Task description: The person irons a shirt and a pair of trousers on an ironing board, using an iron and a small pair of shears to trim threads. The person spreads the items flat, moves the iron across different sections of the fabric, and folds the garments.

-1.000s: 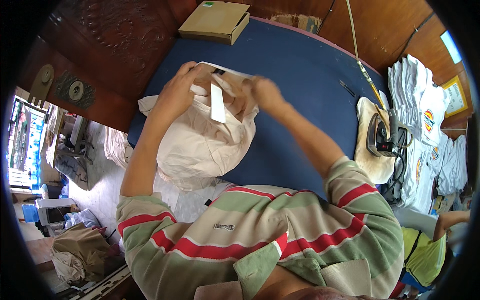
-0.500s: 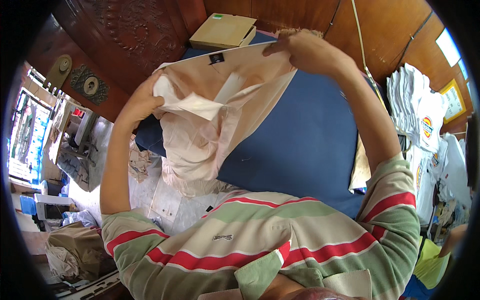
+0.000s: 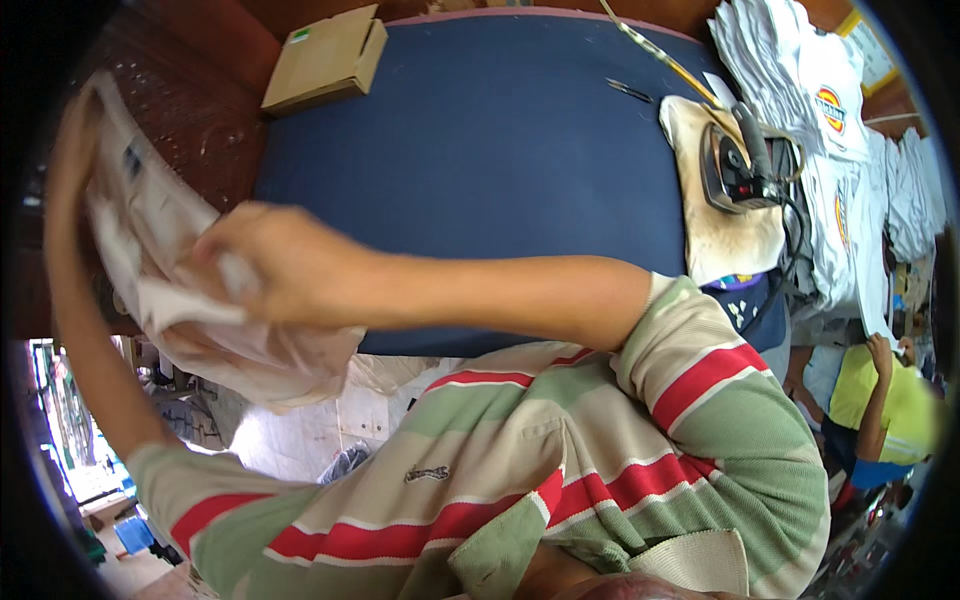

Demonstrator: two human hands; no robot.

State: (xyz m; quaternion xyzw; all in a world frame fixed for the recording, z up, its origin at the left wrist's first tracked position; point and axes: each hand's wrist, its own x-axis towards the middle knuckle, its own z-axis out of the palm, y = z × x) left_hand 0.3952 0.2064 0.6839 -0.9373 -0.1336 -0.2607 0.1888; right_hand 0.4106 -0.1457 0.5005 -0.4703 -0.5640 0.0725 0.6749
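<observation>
A pale beige cloth garment [image 3: 170, 230] with a dark label near its edge hangs at the left, partly smeared by motion. My left hand [image 3: 78, 125], blurred and far left, is closed on its upper corner. My right hand [image 3: 290, 262] reaches across my body, fingers curled around a lower part of the cloth. Loose folds drape below the right hand, beside the left edge of the blue padded table [image 3: 500, 170].
A cardboard box [image 3: 325, 60] lies at the table's far left corner. On the right, an iron [image 3: 740, 165] rests on a scorched cloth pad [image 3: 700, 245]. Stacked white printed shirts [image 3: 800, 90] stand beyond it. Another person in a yellow top [image 3: 885, 400] is at far right.
Both hands have swung to the left with the garment, off the blue table. My right hand has moved from the garment's far edge to a lower part. The iron has come into view.
</observation>
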